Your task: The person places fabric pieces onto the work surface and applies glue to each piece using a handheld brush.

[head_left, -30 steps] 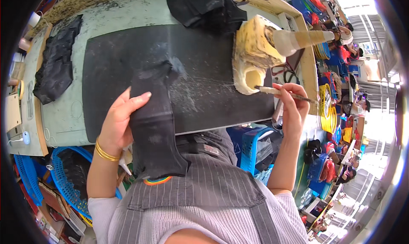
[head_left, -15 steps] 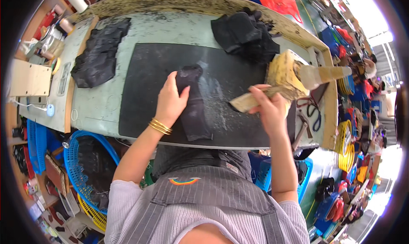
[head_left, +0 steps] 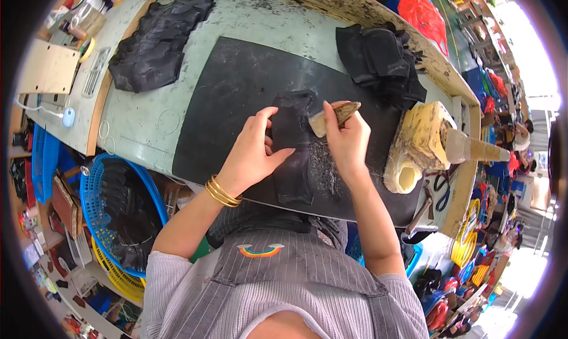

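A long dark leather piece [head_left: 293, 167] lies on the black mat [head_left: 219, 96], its upper end bent to the right. My left hand [head_left: 251, 149] rests over the piece's left side, thumb and fingers spread apart. In my right hand [head_left: 349, 140] is a flat, glue-crusted brush [head_left: 318, 124], gripped between thumb and fingers. The brush's pale end touches or hovers just above the right edge of the leather piece; I cannot tell which. Right of that hand stands a yellowed, glue-caked pot [head_left: 423, 135] with a round opening at its near side.
Black leather pieces [head_left: 157, 49] are laid overlapping at the left, with another dark pile [head_left: 378, 60] at the back right. A hammer [head_left: 420, 211] and blue-handled scissors [head_left: 441, 191] lie beside the pot. A blue basket [head_left: 86, 203] holding dark pieces stands below the table's left side.
My right hand has carried the brush left from beside the pot to the leather piece. My left hand's fingers have shifted on the piece. The whole view has turned somewhat.
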### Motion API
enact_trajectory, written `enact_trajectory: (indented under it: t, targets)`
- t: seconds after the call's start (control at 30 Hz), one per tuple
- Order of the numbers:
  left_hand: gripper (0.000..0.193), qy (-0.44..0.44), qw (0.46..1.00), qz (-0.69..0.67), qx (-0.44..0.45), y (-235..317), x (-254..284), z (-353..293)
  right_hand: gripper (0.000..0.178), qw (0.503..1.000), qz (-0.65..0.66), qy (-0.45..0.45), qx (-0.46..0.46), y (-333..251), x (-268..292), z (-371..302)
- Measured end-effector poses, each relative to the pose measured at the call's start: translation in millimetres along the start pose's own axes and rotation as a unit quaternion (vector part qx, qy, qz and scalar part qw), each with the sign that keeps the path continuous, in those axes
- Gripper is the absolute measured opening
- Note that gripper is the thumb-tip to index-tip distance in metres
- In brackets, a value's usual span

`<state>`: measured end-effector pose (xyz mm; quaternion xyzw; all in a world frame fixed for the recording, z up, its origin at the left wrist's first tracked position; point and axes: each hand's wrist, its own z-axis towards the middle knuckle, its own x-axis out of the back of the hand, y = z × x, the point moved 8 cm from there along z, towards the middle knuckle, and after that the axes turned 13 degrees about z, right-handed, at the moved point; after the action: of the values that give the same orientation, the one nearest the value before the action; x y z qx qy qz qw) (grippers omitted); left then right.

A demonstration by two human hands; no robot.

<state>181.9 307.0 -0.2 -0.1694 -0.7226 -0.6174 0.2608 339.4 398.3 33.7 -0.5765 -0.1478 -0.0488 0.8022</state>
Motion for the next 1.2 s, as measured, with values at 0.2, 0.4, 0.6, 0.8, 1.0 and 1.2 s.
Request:
enact_trajectory:
  t: [0.2, 0.4, 0.6, 0.8, 1.0, 1.2]
  targets:
    - [0.063, 0.041, 0.999, 0.01, -0.001, -11, 2, -3, 0.02, 0.976, 0.113, -0.087, -0.168, 12, -19, 12]
    - [0.062, 0.067, 0.997, 0.034, -0.012, -10, -3, 0, 0.017, 0.936, 0.184, -0.148, -0.26, 20, 13, -34]
    - [0.063, 0.021, 0.999, -0.002, 0.049, -19, -4, 1, 0.011, 0.899, 0.161, -0.278, -0.297, 20, 13, -78]
    - [0.049, -0.039, 0.975, -0.181, 0.125, -30, -2, 11, 0.009, 0.902, 0.118, -0.322, -0.264, 11, 28, -94]
    - [0.028, -0.105, 0.932, -0.288, 0.192, -53, -12, 10, 0.017, 0.926, 0.245, -0.199, -0.206, 0, -14, -18]
    - [0.026, -0.097, 0.93, -0.283, 0.214, -53, -18, 11, 0.018, 0.94, 0.218, -0.207, -0.164, 15, -48, 18]
